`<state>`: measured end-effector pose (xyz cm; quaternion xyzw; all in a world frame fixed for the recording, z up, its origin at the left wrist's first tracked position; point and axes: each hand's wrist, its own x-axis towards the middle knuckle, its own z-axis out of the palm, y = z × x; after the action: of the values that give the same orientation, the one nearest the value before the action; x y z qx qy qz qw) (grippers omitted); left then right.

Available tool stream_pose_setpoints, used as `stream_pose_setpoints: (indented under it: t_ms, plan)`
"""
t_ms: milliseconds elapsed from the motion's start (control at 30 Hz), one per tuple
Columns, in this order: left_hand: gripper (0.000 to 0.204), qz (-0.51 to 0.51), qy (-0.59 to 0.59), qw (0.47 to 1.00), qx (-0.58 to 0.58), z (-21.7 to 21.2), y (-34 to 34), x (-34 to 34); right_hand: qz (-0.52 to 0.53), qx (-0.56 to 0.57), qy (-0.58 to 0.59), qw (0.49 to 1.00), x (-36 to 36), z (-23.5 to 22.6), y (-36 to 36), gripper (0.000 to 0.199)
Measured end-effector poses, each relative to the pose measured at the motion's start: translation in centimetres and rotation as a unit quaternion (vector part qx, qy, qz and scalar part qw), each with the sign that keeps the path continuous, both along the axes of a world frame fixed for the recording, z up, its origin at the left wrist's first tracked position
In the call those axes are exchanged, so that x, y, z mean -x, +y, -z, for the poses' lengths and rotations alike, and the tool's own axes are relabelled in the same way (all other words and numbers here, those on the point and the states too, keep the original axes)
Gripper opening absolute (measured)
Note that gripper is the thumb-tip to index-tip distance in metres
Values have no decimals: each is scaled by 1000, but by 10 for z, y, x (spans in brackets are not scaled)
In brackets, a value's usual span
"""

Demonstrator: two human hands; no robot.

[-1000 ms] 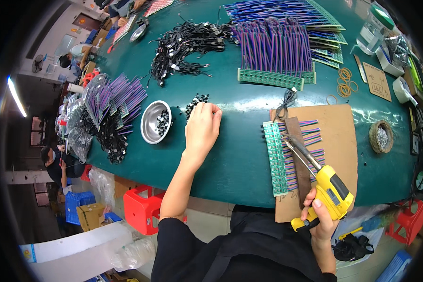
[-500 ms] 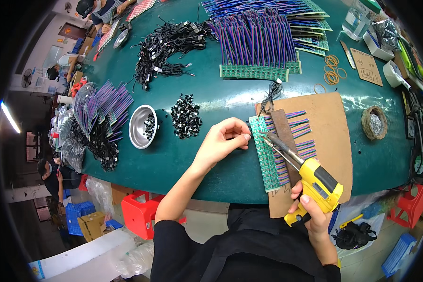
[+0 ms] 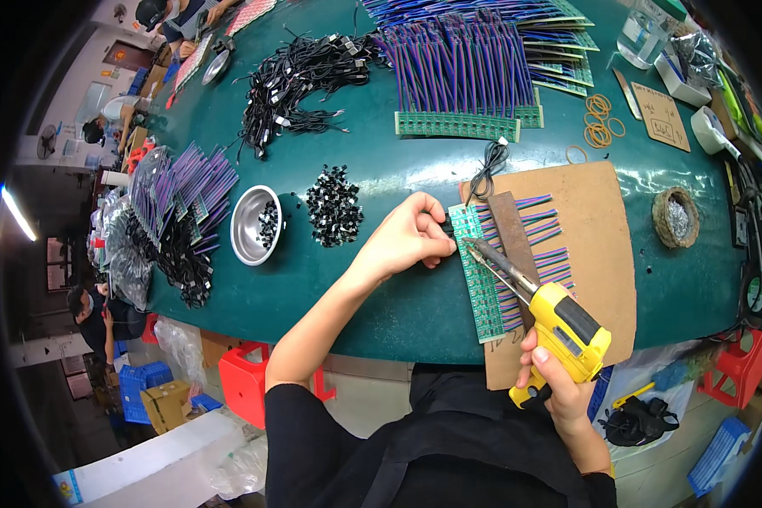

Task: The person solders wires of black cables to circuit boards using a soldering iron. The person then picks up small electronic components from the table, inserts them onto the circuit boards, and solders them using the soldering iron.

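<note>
Left hand (image 3: 402, 241) neared board (image 3: 481, 292); bowl (image 3: 246, 229) holds black parts (image 3: 268, 224).

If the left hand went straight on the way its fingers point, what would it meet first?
Probably the green circuit board; the left hand is right beside its left edge, though whether they touch is unclear.

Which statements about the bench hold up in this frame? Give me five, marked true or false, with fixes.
1. The right hand grips the yellow soldering tool. True.
2. The left hand is over the wire bundles. False: it is at the left edge of the green circuit board.
3. A brown bar lies across the coloured wires. True.
4. The pile of small black parts lies right of the metal bowl. True.
5. The rubber bands are in that bowl. False: they lie on the table.
</note>
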<state>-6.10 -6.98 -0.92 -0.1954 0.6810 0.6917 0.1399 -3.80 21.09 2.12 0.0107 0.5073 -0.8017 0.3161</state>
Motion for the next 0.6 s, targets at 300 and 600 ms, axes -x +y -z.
stream_pose_setpoints:
  t_ms: [300, 600]
  plan:
    - [38, 51, -49, 997, 25, -3, -7, 10, -24, -27, -11, 999, 1, -6, -2, 41]
    - [38, 64, -56, 996, 20, -2, -9, 12, -17, -42, 10, 999, -2, -6, -1, 41]
